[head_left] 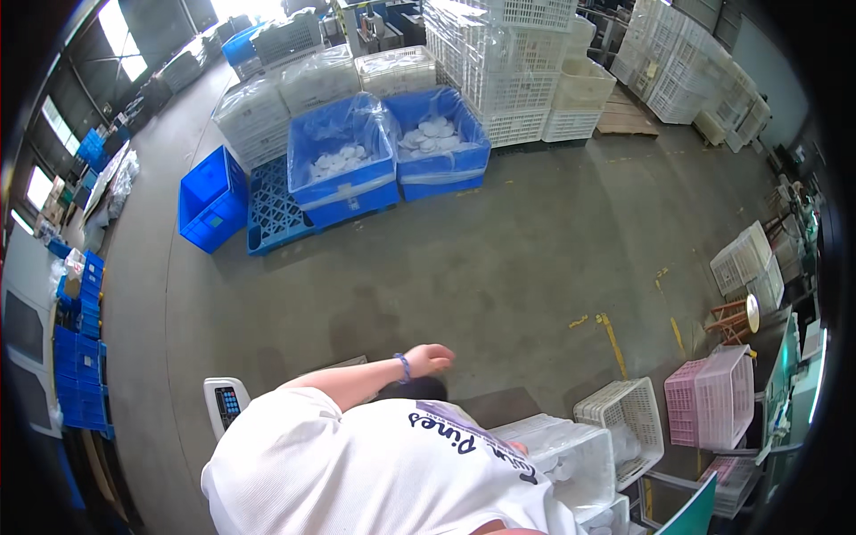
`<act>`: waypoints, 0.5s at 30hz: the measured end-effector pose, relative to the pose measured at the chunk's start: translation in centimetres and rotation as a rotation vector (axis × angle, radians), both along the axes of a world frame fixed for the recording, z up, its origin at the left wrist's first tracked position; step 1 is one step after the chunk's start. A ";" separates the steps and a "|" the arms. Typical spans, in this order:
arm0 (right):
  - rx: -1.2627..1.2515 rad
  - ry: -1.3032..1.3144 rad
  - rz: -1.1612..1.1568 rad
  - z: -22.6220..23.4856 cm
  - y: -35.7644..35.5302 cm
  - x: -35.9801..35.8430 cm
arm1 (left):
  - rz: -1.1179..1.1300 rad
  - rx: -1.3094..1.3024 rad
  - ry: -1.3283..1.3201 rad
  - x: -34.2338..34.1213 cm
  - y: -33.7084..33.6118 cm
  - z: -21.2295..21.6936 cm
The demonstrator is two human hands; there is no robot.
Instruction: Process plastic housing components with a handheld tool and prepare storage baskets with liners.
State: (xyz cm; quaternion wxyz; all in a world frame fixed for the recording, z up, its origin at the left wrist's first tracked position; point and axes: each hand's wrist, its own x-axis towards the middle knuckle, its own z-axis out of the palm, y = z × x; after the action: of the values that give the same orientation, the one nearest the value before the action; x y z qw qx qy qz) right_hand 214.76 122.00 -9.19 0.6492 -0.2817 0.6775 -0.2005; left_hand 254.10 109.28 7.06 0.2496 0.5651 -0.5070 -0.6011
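Note:
My left hand [432, 359], with a blue band at the wrist, reaches across in front of my body above the floor. Its fingers look loosely curled together, and nothing shows in them. Only a small part of my right hand [517, 448] appears, past my shirt at the edge of a white crate lined with clear plastic [584, 450]. The shirt hides the rest of that hand, so its fingers cannot be read. Pale round pieces [562, 465] lie inside the lined crate. Beside it stands a cream slatted basket [646, 406] with clear plastic in it.
Ahead, two lined blue bins [348, 198] hold white discs on a blue pallet [267, 234]; another blue bin [212, 201] stands left. White crates [513, 89] are stacked behind. A scale's keypad [228, 403] is at my left. Pink baskets [687, 410] and a stool [744, 314] stand right.

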 end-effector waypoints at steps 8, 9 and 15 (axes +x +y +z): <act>-0.301 0.174 0.430 6.5 -23.3 0.6 | -0.509 -0.003 -0.216 -1.5 -15.0 1.7; -0.398 0.056 0.371 8.9 -27.1 1.6 | -0.472 -0.047 -0.229 -1.3 -17.8 2.8; -1.235 0.456 0.128 44.0 -46.2 3.1 | -0.339 -0.182 0.319 -6.0 -38.8 14.8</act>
State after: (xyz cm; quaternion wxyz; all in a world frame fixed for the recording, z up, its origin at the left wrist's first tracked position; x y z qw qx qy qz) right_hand 217.82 75.77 34.81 0.2190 -0.6773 0.5404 -0.4486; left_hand 248.14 70.47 21.87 0.2719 0.3454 -0.6008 -0.6677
